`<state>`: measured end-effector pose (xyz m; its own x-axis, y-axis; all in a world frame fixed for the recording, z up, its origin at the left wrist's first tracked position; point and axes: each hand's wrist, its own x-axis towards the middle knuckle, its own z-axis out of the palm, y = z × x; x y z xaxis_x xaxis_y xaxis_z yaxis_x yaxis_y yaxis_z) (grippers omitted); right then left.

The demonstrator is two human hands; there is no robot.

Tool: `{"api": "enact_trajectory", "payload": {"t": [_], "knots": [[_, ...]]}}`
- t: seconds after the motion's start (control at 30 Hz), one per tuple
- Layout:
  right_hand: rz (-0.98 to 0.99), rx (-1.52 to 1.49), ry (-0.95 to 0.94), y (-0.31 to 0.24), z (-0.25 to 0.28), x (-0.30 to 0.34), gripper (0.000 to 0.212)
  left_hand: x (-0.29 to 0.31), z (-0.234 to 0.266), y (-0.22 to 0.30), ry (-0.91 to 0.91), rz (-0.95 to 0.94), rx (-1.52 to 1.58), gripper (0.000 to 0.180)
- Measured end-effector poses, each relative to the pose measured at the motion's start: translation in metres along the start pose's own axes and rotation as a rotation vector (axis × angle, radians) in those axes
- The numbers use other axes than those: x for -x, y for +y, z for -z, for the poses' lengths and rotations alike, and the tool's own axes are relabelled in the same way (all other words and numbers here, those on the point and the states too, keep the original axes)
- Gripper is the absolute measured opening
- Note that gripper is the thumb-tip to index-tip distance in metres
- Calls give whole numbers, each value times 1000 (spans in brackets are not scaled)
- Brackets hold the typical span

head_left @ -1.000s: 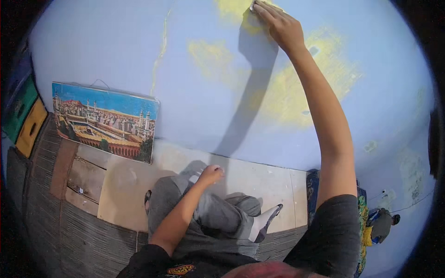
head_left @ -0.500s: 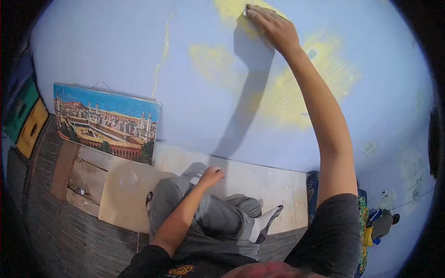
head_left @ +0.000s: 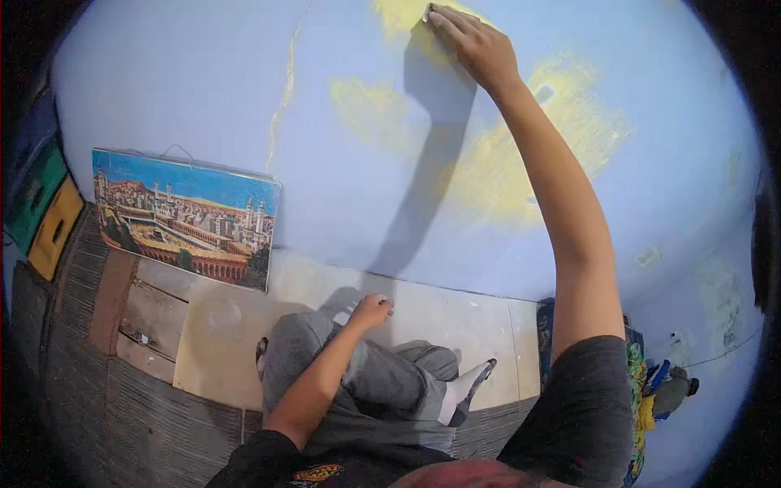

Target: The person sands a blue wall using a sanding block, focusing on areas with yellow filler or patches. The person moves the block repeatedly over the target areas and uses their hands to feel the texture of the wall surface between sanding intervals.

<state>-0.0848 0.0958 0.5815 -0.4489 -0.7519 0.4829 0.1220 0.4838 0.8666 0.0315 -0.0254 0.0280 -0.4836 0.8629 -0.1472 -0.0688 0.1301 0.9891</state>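
High on the pale blue wall [head_left: 342,49], my right hand [head_left: 480,53] presses a small whitish folded piece [head_left: 428,11] against a yellow patch [head_left: 394,18]. Its fingers are closed over the piece, which they mostly cover. Behind my outstretched right arm spreads a larger rough yellow patch [head_left: 500,175], with a fainter one [head_left: 370,110] to its left. Low over my bent knee, my left hand [head_left: 373,311] is held with its fingers curled together. Whatever is in those fingers, if anything, cannot be made out.
A framed city picture [head_left: 183,224] leans on the wall at left. Beside it stand green and yellow drawers [head_left: 57,232]. Pale boards [head_left: 220,333] and a dark ribbed mat [head_left: 138,423] cover the floor. Cloth items [head_left: 651,398] lie at right. A thin yellow line [head_left: 286,89] runs down the wall.
My right hand has shifted slightly left and up along the yellow patch, still pressing the whitish piece. My left hand has hardly moved.
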Motion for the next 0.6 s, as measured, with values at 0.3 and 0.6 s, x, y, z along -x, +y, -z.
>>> {"api": "enact_trajectory", "payload": {"t": [0.3,0.6], "knots": [[178,37,-120,-11,-11,40,44,6,-7,15,-11,17,-77,31],[-67,-43,-65,4,0,17,48,4,-4,6,62,-18,-130,34]]}}
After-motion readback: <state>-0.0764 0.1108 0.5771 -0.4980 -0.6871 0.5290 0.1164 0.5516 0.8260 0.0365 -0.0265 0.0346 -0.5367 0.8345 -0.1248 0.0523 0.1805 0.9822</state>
